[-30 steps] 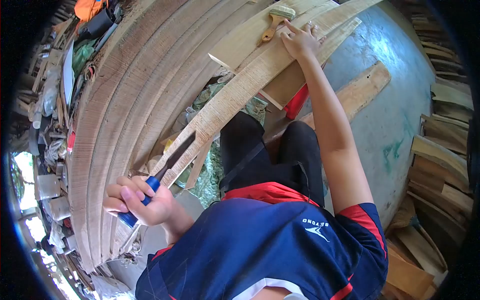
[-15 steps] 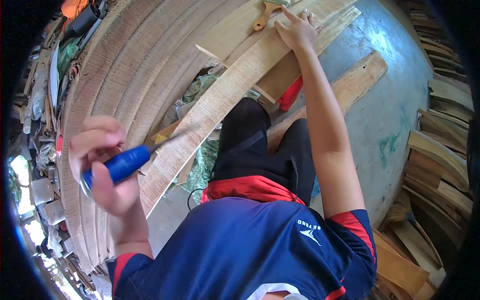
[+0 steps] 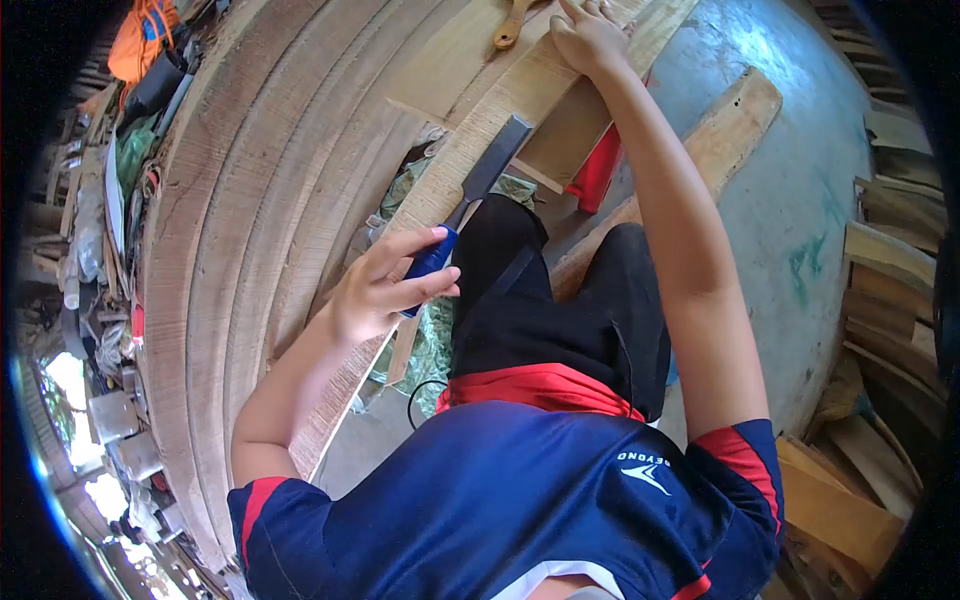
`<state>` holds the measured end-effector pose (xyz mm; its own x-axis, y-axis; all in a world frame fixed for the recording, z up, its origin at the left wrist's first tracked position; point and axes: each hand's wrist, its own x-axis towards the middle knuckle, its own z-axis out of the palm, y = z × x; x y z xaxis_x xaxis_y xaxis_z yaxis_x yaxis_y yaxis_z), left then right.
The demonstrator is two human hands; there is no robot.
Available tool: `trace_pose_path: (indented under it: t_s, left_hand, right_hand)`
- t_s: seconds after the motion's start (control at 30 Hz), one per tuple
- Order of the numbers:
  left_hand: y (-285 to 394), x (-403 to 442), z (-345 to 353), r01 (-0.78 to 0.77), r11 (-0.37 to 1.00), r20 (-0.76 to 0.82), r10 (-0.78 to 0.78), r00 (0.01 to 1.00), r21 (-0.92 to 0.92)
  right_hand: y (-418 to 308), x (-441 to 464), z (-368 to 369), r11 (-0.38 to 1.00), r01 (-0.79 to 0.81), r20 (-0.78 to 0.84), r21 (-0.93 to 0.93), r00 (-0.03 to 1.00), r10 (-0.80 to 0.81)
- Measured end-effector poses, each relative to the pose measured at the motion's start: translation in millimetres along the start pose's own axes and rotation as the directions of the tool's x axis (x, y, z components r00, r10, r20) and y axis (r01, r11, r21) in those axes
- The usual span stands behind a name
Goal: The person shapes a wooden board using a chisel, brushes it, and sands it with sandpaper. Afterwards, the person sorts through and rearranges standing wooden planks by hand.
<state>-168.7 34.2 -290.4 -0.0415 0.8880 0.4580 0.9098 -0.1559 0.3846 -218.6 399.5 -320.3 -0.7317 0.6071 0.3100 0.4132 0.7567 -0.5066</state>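
A blue-handled chisel [image 3: 490, 165] is held in my left hand [image 3: 385, 285], with the fingers closed around its handle. Its broad flat blade points up and away, over a long pale wooden board [image 3: 345, 390]; I cannot tell whether the blade touches the wood. Farther along that board, at the top of the view, my right hand [image 3: 592, 38] lies on the wood with its fingers spread. Close to it is a brush [image 3: 510, 28] with a wooden handle, its head cut off by the frame.
A stack of thick curved planks [image 3: 215, 250] fills the left side. On the floor to the right lies a rough wooden plank [image 3: 735, 125]. Something red [image 3: 600, 170] stands under the board. Wood offcuts [image 3: 840, 500] are piled at the right edge.
My left hand has swung right and forward with the chisel, bringing it over the board near my knee. My right hand stays on the board. The view has shifted slightly.
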Motion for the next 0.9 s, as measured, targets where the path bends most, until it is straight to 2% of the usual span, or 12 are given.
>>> trace_pose_path:
  t_s: [0.1,0.17,0.2,0.27,0.3,0.43,0.47,0.5,0.53,0.6,0.77,0.9]
  left_hand:
    - [11.0,-2.4,1.7,0.197,0.971,-0.016,-0.201,0.979,-0.139]
    - [14.8,-3.9,-1.5,0.236,0.971,-0.012,-0.237,0.971,-0.047]
    - [20.0,-2.3,-4.2,0.285,0.958,-0.036,-0.284,0.958,0.038]
    - [36.3,1.0,-10.6,0.403,0.909,-0.083,-0.396,0.914,0.103]
    - [40.2,-0.1,-14.1,0.460,0.879,-0.032,-0.459,0.888,0.127]
    - [55.7,4.8,-23.0,0.578,0.780,0.087,-0.610,0.788,0.240]
    - [58.0,6.1,-23.4,0.637,0.718,0.132,-0.686,0.715,0.279]
    - [58.3,4.2,-23.9,0.640,0.716,0.136,-0.689,0.712,0.277]
    - [57.9,2.3,-24.8,0.628,0.714,0.198,-0.695,0.692,0.310]
    - [56.3,0.8,-24.9,0.612,0.713,0.264,-0.698,0.666,0.343]
    - [44.0,11.3,-15.5,0.513,0.785,0.134,-0.583,0.802,0.347]
    - [32.7,26.4,-3.9,0.447,0.751,0.162,-0.580,0.798,0.486]
  right_hand:
    - [15.5,-1.5,-7.8,0.994,0.104,-0.015,-0.027,0.994,-0.104]
    - [30.1,-11.7,-32.5,0.844,0.396,0.029,0.361,0.900,-0.435]
    - [24.2,3.6,-16.0,0.963,0.268,0.009,-0.006,0.963,-0.268]
    - [44.7,14.2,-15.6,0.940,0.340,-0.020,-0.018,0.940,-0.340]
    - [54.1,22.5,-10.6,0.911,0.404,-0.032,0.082,0.915,-0.403]
    - [58.6,15.2,-11.8,0.907,0.422,0.008,-0.009,0.907,-0.422]
    - [54.0,6.1,-28.4,0.862,0.459,0.032,0.214,0.879,-0.476]
    - [51.5,0.0,-35.6,0.776,0.463,0.042,0.429,0.847,-0.529]
    - [50.1,2.0,-28.3,0.776,0.459,0.045,0.432,0.849,-0.527]
    - [43.7,8.8,-13.0,0.944,0.329,0.037,-0.034,0.944,-0.328]
    - [47.2,11.6,-10.9,0.938,0.344,0.051,-0.035,0.938,-0.342]
    - [49.3,14.6,-10.9,0.916,0.401,0.033,-0.010,0.916,-0.401]
